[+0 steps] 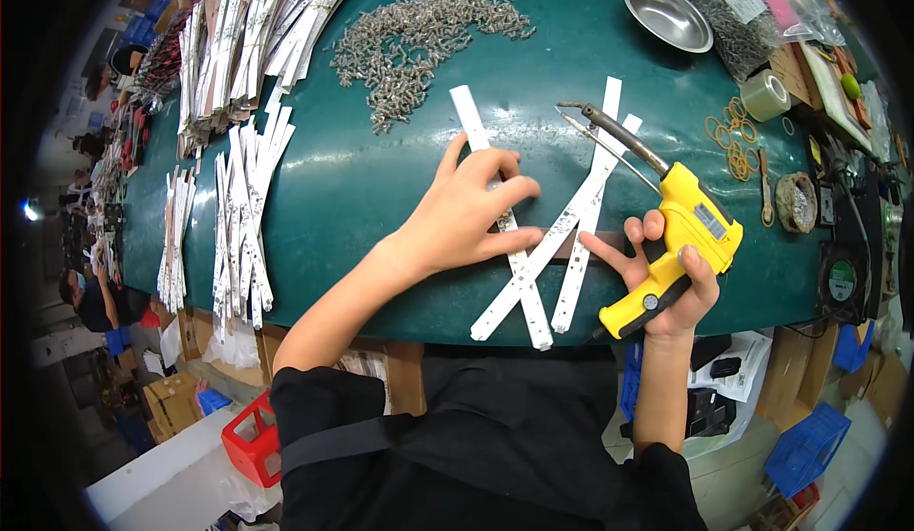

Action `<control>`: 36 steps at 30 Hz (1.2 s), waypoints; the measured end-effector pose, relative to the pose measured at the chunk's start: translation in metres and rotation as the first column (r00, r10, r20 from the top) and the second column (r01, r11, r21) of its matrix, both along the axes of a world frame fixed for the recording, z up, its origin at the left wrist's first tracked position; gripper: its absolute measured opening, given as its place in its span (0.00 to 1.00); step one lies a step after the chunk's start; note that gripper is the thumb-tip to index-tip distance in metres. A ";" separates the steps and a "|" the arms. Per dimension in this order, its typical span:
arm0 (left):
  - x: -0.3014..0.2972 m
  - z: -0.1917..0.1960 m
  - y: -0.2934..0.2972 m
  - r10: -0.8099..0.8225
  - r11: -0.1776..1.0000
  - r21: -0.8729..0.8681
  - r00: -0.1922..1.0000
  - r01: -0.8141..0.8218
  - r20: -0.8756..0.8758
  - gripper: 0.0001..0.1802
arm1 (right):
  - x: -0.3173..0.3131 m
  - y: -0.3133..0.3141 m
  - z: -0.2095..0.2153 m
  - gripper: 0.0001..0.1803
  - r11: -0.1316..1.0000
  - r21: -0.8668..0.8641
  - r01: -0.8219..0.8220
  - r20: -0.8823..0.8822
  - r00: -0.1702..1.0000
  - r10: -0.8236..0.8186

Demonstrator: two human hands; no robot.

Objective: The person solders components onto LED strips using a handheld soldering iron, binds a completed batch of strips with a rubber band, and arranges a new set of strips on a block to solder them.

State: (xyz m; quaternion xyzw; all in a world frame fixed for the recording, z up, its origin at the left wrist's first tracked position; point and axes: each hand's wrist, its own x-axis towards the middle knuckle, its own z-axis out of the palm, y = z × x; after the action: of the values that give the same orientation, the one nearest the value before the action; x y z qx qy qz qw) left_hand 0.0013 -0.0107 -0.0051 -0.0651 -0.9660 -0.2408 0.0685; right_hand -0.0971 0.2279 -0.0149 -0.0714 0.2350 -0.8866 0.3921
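My right hand (pixel 676 293) is wrapped round the handle of a yellow soldering gun (pixel 703 221), whose long metal tip points up and left. One finger of that hand reaches out toward the white strips. Several narrow white circuit board strips lie crossed on the table in front of me, one slanting up to the right (pixel 557 236). My left hand (pixel 476 198) rests over another strip (pixel 466 107), its fingers bent and apart. Its thumb tip is at the edge of the slanting strip. The left palm hides the middle of the strip below it.
A pile of small metal parts (pixel 409 40) spreads across the green table (pixel 314 198) at the far side. Stacks of strips (pixel 248 217) lie to the left. At the right are a metal bowl (pixel 668 17), rubber bands (pixel 738 150), a tape roll (pixel 764 96) and a small fan (pixel 843 279).
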 end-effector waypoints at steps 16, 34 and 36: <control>-0.006 -0.009 0.006 -0.103 0.986 0.125 0.993 0.111 -0.062 0.25 | -0.002 0.005 0.000 0.32 0.997 -0.028 0.065 -0.067 0.995 -0.067; 0.032 0.017 0.015 -0.153 0.988 -0.015 0.988 0.153 -0.006 0.30 | -0.022 -0.011 0.001 0.32 0.998 -0.039 -0.042 -0.092 0.995 0.038; 0.028 0.016 0.011 -0.158 0.987 -0.021 0.987 0.157 -0.012 0.30 | -0.026 -0.012 0.001 0.32 0.998 -0.025 -0.049 -0.101 0.994 0.046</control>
State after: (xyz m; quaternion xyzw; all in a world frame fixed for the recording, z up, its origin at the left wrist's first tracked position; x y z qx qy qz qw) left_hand 0.0297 0.0007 0.0109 -0.1435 -0.9597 -0.2354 0.0554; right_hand -0.1228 0.2162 -0.0139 -0.1269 0.2405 -0.8754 0.3996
